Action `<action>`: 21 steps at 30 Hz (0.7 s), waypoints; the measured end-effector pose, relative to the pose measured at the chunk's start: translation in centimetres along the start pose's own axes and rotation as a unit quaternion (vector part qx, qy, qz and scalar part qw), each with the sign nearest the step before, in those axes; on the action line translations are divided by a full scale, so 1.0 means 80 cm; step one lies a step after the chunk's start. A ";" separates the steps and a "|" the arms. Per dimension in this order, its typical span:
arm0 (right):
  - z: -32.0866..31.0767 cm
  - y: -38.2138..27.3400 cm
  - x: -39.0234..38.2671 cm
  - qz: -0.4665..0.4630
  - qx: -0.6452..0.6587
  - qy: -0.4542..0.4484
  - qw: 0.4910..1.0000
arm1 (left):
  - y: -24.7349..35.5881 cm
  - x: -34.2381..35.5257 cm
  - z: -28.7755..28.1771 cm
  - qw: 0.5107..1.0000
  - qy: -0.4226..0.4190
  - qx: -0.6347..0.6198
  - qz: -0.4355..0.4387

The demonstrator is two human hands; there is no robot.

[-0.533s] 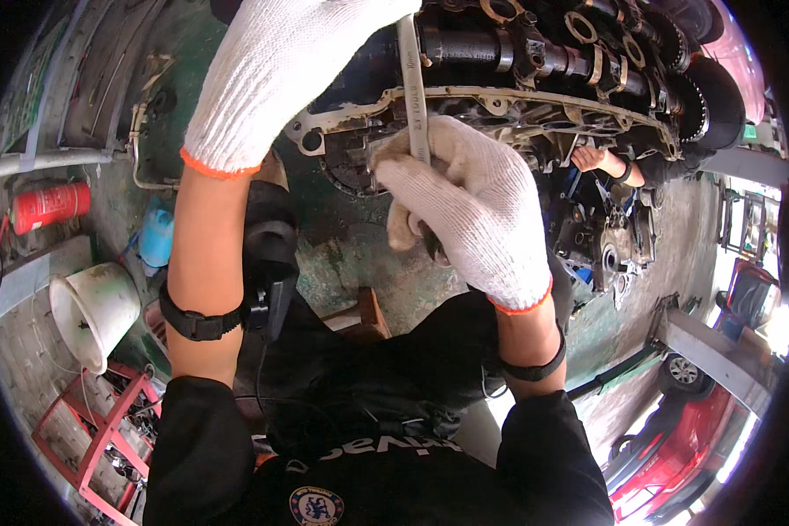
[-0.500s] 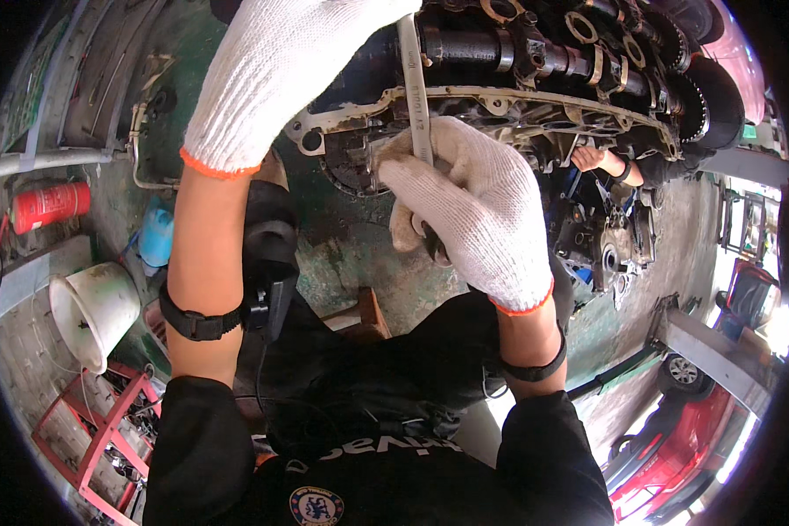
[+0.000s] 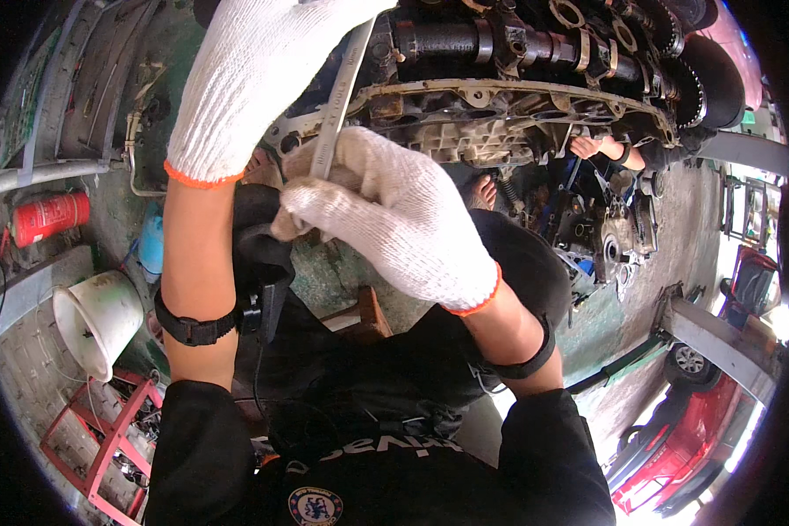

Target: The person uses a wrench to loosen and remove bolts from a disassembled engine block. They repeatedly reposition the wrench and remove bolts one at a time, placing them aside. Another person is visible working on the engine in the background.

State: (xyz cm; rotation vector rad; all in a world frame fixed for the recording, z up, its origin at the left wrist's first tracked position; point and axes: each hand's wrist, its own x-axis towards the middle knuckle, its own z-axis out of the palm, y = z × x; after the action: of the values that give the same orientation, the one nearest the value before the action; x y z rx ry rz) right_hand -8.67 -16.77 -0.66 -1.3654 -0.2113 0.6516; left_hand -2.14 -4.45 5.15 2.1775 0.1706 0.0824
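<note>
My left hand [image 3: 254,61], in a white knit glove with an orange cuff, reaches to the top edge, closed on the upper end of a long silver wrench [image 3: 340,92]; its fingertips are partly cut off. My right hand [image 3: 368,210], gloved alike, grips the lower part of that wrench, which slants down toward the lower left. Just beyond both hands lies an oily engine cylinder head [image 3: 465,131] with exposed camshafts [image 3: 438,39] and toothed sprockets [image 3: 688,92] at its right end.
A co-worker's hand [image 3: 586,147] works under the engine's right, near loose metal parts [image 3: 614,245]; bare feet [image 3: 485,193] show below. At left are a fire extinguisher [image 3: 51,219], white bucket [image 3: 92,324] and red metal frame [image 3: 105,438]. A red car [image 3: 693,430] and grey lift arm [image 3: 714,342] are at right.
My right hand has swung left, tilting the wrench from near upright to a slant. My left hand has shifted slightly left, and more of the engine's underside and a bare foot now show.
</note>
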 end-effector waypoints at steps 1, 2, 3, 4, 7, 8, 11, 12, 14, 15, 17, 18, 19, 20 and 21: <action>0.003 0.002 0.003 -0.002 0.032 -0.012 0.999 | 0.000 0.001 -0.001 1.000 -0.012 -0.013 -0.022; 0.004 0.004 0.006 0.004 0.061 -0.026 0.998 | 0.001 0.005 -0.004 0.997 -0.034 -0.021 -0.071; 0.005 0.005 0.009 0.004 0.088 -0.035 0.995 | 0.000 0.004 -0.003 0.997 -0.036 -0.024 -0.070; 0.005 0.005 0.011 0.011 0.113 -0.046 0.992 | 0.000 0.005 -0.004 0.997 -0.037 -0.027 -0.069; 0.003 0.005 0.012 0.034 0.164 -0.057 0.984 | -0.005 -0.004 0.001 0.999 0.007 -0.016 0.035; 0.002 0.004 0.011 0.030 0.189 -0.067 0.979 | -0.006 -0.005 0.003 0.999 0.011 -0.010 0.035; 0.000 0.001 0.007 0.036 0.195 -0.060 0.978 | -0.009 -0.005 -0.001 0.999 -0.009 -0.036 0.014; 0.001 0.000 0.006 0.041 0.188 -0.055 0.980 | -0.009 -0.003 -0.004 0.998 -0.014 -0.056 0.013; 0.002 -0.003 0.002 0.040 0.182 -0.041 0.982 | -0.010 -0.004 -0.007 0.995 -0.016 -0.101 0.022; 0.002 -0.005 0.001 0.017 0.156 -0.037 0.987 | -0.011 -0.004 -0.009 0.994 -0.021 -0.107 0.015; 0.001 -0.010 -0.004 0.003 0.093 -0.018 0.995 | -0.012 -0.006 -0.009 0.992 -0.031 -0.119 0.000; -0.003 -0.014 -0.007 -0.005 0.060 -0.010 0.998 | -0.013 -0.007 -0.003 0.994 0.001 -0.107 0.022; -0.005 -0.017 -0.009 0.000 0.042 0.010 0.999 | -0.012 -0.007 -0.005 0.995 0.013 -0.095 0.033; -0.008 -0.021 -0.011 0.004 0.033 0.029 0.999 | -0.011 -0.006 -0.004 0.995 0.025 -0.081 0.044; -0.012 -0.025 -0.013 -0.004 0.028 0.046 0.999 | -0.009 -0.004 -0.008 0.995 0.037 -0.068 0.055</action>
State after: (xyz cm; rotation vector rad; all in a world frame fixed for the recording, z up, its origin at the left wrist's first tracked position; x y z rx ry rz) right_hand -8.44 -18.26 1.30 -1.3374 -0.1238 0.5816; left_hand -2.60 -3.62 4.94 2.0481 0.0837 0.2313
